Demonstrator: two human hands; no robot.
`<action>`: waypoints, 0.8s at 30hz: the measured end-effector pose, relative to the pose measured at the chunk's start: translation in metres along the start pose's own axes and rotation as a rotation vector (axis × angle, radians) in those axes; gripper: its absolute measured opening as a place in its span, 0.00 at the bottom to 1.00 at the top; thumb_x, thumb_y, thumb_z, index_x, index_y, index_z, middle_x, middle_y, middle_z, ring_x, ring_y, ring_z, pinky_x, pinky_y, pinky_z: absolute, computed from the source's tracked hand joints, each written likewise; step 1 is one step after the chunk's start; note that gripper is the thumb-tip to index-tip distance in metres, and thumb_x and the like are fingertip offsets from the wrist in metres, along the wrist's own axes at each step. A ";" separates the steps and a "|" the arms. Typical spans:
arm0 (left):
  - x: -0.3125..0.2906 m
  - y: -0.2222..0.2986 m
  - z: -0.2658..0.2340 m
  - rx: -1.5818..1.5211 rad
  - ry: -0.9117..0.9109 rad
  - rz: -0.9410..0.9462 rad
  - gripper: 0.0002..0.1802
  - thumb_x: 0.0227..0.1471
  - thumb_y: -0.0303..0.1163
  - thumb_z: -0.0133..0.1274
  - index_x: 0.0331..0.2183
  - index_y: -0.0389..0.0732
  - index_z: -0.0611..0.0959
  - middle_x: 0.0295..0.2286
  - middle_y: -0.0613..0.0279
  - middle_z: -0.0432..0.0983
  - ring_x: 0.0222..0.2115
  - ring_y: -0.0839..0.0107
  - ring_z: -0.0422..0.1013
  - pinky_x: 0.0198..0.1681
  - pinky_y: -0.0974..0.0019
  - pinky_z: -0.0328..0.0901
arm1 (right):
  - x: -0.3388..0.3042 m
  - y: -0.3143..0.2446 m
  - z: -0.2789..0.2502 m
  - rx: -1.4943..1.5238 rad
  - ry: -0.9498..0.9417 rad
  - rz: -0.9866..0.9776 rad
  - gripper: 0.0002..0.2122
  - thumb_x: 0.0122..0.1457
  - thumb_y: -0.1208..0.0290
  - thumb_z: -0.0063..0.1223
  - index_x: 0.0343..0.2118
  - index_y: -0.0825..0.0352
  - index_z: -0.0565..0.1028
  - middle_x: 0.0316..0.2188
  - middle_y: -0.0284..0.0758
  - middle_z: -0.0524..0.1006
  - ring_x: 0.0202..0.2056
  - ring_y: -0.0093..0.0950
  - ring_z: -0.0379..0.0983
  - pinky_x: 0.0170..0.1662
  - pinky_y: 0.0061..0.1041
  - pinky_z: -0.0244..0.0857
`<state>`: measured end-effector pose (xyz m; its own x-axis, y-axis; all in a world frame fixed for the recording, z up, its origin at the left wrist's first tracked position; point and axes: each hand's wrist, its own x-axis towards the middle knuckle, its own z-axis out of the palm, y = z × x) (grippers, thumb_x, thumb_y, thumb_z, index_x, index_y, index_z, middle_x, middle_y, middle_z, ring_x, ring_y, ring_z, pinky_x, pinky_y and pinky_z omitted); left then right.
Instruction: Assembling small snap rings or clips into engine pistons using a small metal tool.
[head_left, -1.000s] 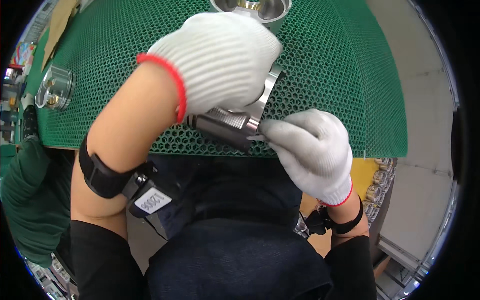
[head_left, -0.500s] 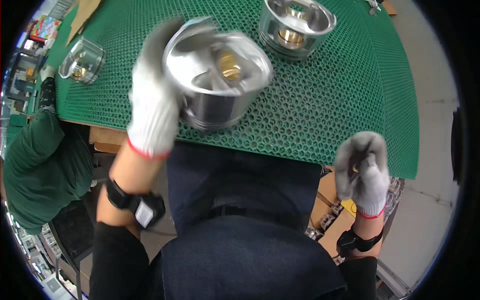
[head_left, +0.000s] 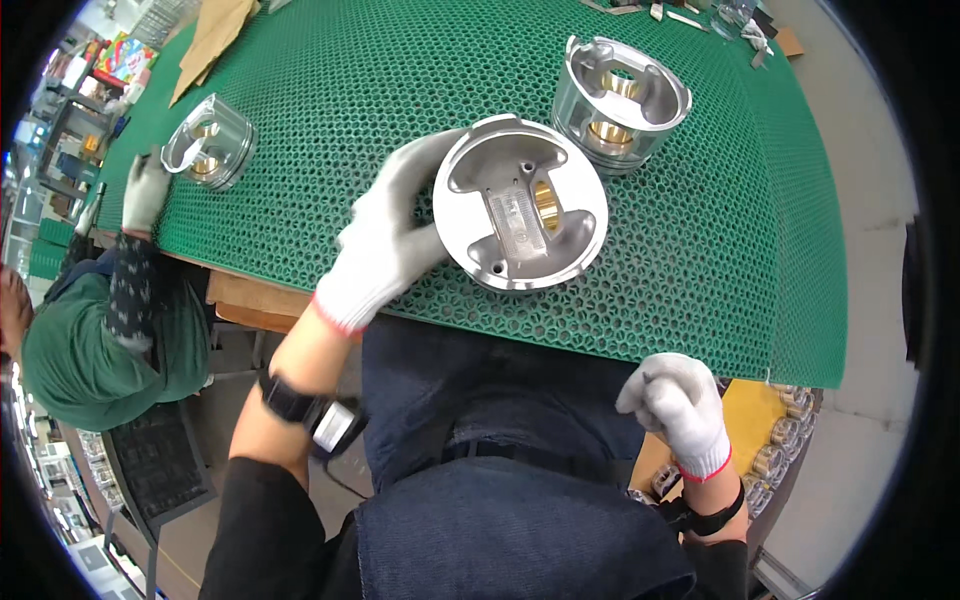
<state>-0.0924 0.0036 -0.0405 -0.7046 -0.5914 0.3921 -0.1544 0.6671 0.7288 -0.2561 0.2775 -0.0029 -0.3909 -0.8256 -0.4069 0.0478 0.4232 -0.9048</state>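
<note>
My left hand (head_left: 385, 225), in a white knit glove, grips a silver piston (head_left: 515, 235) from its left side. The piston is tilted so its hollow underside, with a brass-coloured bushing inside, faces me. It is over the green mat near the table's front edge. My right hand (head_left: 678, 405), gloved too, is closed in front of the table edge at the right. A small dark bit shows at its fingertips, too small to name. Beyond the held piston, a second piston (head_left: 625, 110) stands on the mat with two brass-coloured bushings showing.
A third piston (head_left: 235, 150) is on the mat at the left, near a co-worker's gloved hand (head_left: 147, 192). Brown cardboard (head_left: 212, 45) lies at the far left. Below the table's right edge, several pistons (head_left: 770, 462) sit beside a yellow sheet (head_left: 752, 410). The green mat (head_left: 400, 90) covers the table.
My left hand has moved right and turned the piston so its underside faces me more. My right hand has dropped slightly, moved left and curled closed. The co-worker's hand now reaches the left piston.
</note>
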 end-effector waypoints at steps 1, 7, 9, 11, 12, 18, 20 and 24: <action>0.011 0.000 0.007 0.122 -0.004 0.010 0.31 0.45 0.31 0.62 0.52 0.37 0.74 0.48 0.50 0.74 0.48 0.59 0.73 0.54 0.60 0.67 | 0.000 -0.008 0.005 0.019 0.007 -0.032 0.20 0.52 0.56 0.47 0.23 0.73 0.76 0.18 0.33 0.75 0.15 0.17 0.64 0.19 0.17 0.57; 0.031 0.105 0.017 0.436 -0.210 0.563 0.24 0.41 0.30 0.60 0.44 0.38 0.78 0.43 0.51 0.77 0.45 0.51 0.74 0.49 0.56 0.68 | 0.004 0.001 -0.020 0.061 0.134 -0.148 0.10 0.59 0.68 0.47 0.31 0.70 0.77 0.26 0.38 0.80 0.23 0.24 0.71 0.28 0.22 0.66; 0.013 0.122 0.031 0.559 -0.242 0.545 0.24 0.39 0.32 0.60 0.43 0.39 0.78 0.44 0.55 0.76 0.47 0.53 0.72 0.52 0.55 0.66 | 0.008 -0.007 -0.018 -0.136 0.071 -0.332 0.11 0.60 0.68 0.48 0.29 0.70 0.77 0.26 0.38 0.79 0.29 0.34 0.76 0.37 0.28 0.68; 0.013 0.132 0.037 0.595 -0.258 0.578 0.25 0.39 0.33 0.61 0.43 0.40 0.78 0.44 0.56 0.76 0.47 0.53 0.72 0.53 0.55 0.65 | 0.014 -0.013 -0.013 -0.194 0.152 -0.389 0.10 0.59 0.68 0.49 0.29 0.70 0.77 0.26 0.38 0.78 0.30 0.35 0.75 0.37 0.29 0.68; 0.009 0.137 0.044 0.611 -0.243 0.569 0.25 0.39 0.33 0.61 0.43 0.40 0.79 0.44 0.57 0.76 0.47 0.54 0.72 0.53 0.54 0.66 | 0.015 -0.010 -0.018 -0.208 0.179 -0.433 0.10 0.58 0.68 0.50 0.29 0.70 0.77 0.25 0.39 0.78 0.29 0.35 0.76 0.37 0.29 0.69; 0.011 0.150 0.071 0.636 -0.250 0.511 0.23 0.38 0.34 0.61 0.41 0.41 0.79 0.40 0.58 0.78 0.45 0.55 0.73 0.50 0.54 0.68 | 0.010 0.001 -0.034 -0.334 0.179 -0.624 0.07 0.55 0.71 0.54 0.30 0.70 0.78 0.23 0.44 0.77 0.26 0.38 0.76 0.30 0.31 0.69; 0.036 0.141 0.056 0.609 -0.324 0.504 0.22 0.38 0.34 0.61 0.40 0.42 0.80 0.39 0.57 0.78 0.44 0.54 0.74 0.48 0.55 0.69 | 0.026 -0.009 -0.017 -0.391 0.244 -0.699 0.07 0.54 0.70 0.56 0.26 0.67 0.77 0.21 0.42 0.76 0.23 0.40 0.75 0.27 0.33 0.68; 0.063 0.128 0.050 0.695 -0.461 0.394 0.20 0.41 0.35 0.60 0.40 0.44 0.80 0.35 0.56 0.78 0.38 0.55 0.76 0.39 0.58 0.72 | 0.034 -0.021 -0.013 -0.751 0.254 -0.786 0.10 0.52 0.65 0.59 0.19 0.61 0.74 0.16 0.37 0.72 0.17 0.37 0.72 0.21 0.35 0.66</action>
<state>-0.1912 0.0744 0.0495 -0.9777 -0.1247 0.1688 -0.1213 0.9921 0.0305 -0.2825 0.2459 0.0036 -0.2484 -0.8990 0.3608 -0.8299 0.0055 -0.5579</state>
